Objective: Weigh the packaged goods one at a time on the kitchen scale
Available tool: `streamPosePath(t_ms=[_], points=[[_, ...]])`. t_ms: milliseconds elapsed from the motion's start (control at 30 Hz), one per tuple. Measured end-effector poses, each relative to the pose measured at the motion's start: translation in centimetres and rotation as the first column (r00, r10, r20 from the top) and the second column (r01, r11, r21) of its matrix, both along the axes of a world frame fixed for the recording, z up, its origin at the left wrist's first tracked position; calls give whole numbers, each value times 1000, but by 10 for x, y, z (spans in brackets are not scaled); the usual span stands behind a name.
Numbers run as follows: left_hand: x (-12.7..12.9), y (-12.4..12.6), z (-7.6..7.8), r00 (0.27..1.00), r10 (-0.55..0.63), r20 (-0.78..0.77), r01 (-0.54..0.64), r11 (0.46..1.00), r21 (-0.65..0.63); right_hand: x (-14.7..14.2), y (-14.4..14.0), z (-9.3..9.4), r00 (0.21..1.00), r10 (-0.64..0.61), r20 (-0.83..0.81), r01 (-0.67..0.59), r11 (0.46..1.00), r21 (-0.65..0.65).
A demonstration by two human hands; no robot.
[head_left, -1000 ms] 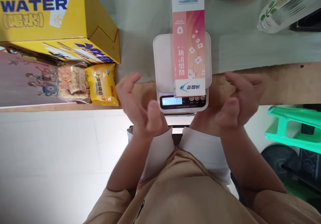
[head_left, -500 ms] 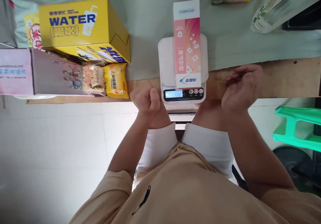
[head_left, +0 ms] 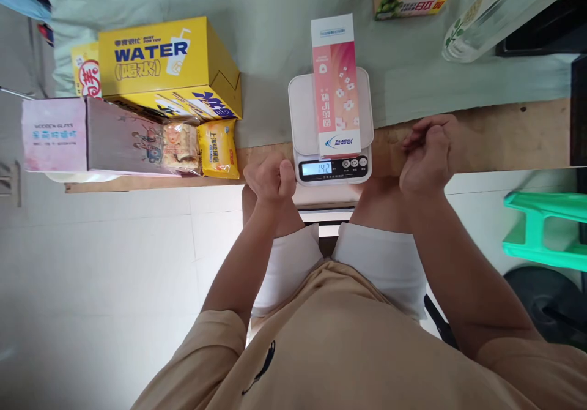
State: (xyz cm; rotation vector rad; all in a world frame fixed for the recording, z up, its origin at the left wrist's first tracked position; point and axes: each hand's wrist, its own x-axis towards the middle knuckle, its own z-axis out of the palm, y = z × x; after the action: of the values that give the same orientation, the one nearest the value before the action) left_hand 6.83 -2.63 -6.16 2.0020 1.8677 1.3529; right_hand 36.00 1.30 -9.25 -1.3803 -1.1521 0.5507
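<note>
A pink-and-white toothpaste box lies lengthwise on the white kitchen scale, its far end reaching past the platform. The scale's lit display seems to read 142. Left of the scale, my left hand rests on the table edge, closed in a fist, with nothing seen in it. To the right, my right hand lies on the bare wooden edge, fingers loosely curled in and holding nothing that I can see. Neither hand touches the toothpaste box. A yellow soap packet is close beside my left hand.
Further left are a wrapped snack, a pinkish box and a yellow WATER box. At the back right stand an orange-green box and a clear bottle by a black object. A green stool is below right.
The scale display has gone from about 132 to about 142. My view has shifted slightly; both hands keep nearly the same closed pose, and the toothpaste box stays on the scale.
</note>
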Motion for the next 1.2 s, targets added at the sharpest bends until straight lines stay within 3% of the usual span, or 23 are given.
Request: streamPosePath(t_ms=[200,400,500,633,867,967,1100,1200], points=[[2,3,1,996,-56,64,50,995,91,-12,-5,25,995,6,-98,-5,1000,16],[-2,1,8,977,-108,184,66,973,222,-27,-22,65,937,1,-349,62,984,169],[1,-10,18,955,-188,228,111,944,310,-29,-30,76,953,37,-300,18,984,179],[13,-29,23,906,-334,260,202,881,429,-38,-39,82,967,187,-171,-169,979,115],[29,-39,19,878,-360,317,213,885,415,-61,-45,103,964,251,88,-252,968,3],[32,-25,35,867,-353,352,214,901,377,-69,-43,108,953,243,179,-241,970,-36],[44,9,72,856,-313,412,179,926,333,-86,-34,116,948,239,212,-198,961,-194],[56,32,95,795,-315,518,173,937,304,-101,-25,131,940,257,226,-180,932,-314]])
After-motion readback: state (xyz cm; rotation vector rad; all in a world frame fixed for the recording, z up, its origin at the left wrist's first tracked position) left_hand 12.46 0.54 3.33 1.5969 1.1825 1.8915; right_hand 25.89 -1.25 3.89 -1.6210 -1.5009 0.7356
